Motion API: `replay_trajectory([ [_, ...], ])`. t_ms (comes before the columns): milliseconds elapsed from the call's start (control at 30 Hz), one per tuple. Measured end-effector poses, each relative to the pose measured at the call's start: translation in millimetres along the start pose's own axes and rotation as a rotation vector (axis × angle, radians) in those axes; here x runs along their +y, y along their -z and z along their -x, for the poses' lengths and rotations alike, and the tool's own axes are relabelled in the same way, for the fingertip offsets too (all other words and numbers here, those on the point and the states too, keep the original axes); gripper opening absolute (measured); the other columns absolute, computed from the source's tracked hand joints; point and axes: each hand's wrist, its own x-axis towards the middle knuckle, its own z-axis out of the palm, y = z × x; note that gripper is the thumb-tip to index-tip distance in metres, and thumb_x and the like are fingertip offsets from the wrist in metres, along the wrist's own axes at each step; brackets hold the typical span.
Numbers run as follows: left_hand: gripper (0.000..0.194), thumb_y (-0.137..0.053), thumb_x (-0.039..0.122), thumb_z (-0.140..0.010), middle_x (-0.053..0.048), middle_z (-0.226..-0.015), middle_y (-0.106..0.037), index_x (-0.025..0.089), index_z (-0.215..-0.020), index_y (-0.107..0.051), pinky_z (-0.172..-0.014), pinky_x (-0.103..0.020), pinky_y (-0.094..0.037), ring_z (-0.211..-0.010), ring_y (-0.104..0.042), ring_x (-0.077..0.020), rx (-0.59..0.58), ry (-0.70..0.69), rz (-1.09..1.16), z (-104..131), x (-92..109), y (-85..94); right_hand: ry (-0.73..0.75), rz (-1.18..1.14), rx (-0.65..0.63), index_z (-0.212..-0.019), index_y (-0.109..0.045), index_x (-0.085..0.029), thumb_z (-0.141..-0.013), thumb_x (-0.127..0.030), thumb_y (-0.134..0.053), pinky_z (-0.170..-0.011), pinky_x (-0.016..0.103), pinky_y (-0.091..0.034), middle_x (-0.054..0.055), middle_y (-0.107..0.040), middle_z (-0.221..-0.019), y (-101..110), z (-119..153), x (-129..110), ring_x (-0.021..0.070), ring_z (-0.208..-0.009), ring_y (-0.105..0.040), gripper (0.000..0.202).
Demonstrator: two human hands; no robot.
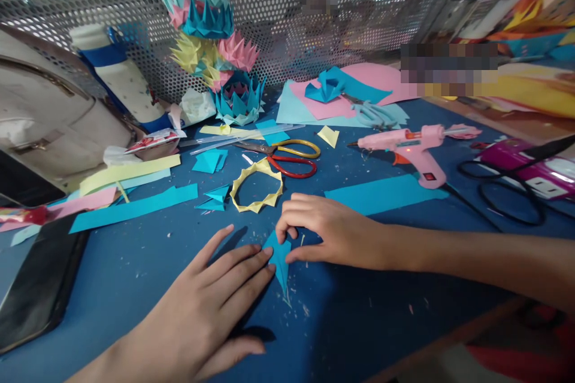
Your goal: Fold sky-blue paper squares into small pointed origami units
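Pressing a folded teal paper piece (279,260) flat on the blue table (381,311), lower centre of frame.
Left hand (211,305) lies open, fingers together, tips on the piece's left edge; right hand (332,230) pinches its upper right edge. Long axis runs top to bottom.

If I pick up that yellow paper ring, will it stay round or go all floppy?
The yellow paper ring is probably very light, being thin folded paper. Its zigzag folds likely give some stiffness, so it may hold its shape, but a squeeze could crush it. It lies flat, so it shouldn't roll.
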Motion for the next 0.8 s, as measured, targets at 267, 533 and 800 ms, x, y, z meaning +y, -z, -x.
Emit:
replay_trajectory([
  [267, 0.062, -0.042, 0.059, -0.102, -0.008, -0.143, -0.057, 0.019, -0.149, -0.047, -0.126, -0.051, 0.005, -0.136, -0.047, -0.0261, -0.016, -0.004, -0.030, -3, -1, -0.1, 0.005, -0.056, -0.022, -0.099, -0.068, -0.019, -0.089, -0.036, -0.074, -0.083, 0.029, -0.038, 0.000, -0.062, -0.089, 3, -1, 0, 0.0167, -0.091, -0.052, 0.020],
  [533, 0.063, -0.039, 0.062, -0.102, -0.008, -0.134, -0.061, 0.022, -0.150, -0.046, -0.125, -0.052, 0.007, -0.133, -0.049, -0.0265, -0.033, 0.007, -0.044, -5, 0, -0.9, 0.101, -0.101, -0.093, -0.089, -0.071, -0.019, -0.090, -0.037, -0.073, -0.079, 0.027, -0.039, 0.000, -0.062, -0.085, 9, -3, 6, 0.0154, -0.087, -0.053, 0.018],
  [800, 0.056, -0.037, 0.061, -0.103, -0.005, -0.133, -0.062, 0.029, -0.148, -0.049, -0.125, -0.051, 0.003, -0.132, -0.049, -0.0242, 0.018, 0.057, -0.022, -6, 4, -3.9, 0.206, -0.125, -0.122, -0.088, -0.073, -0.018, -0.097, -0.034, -0.064, -0.081, 0.026, -0.040, 0.001, -0.065, -0.087, 13, -4, 12, 0.0138, -0.087, -0.054, 0.021],
])
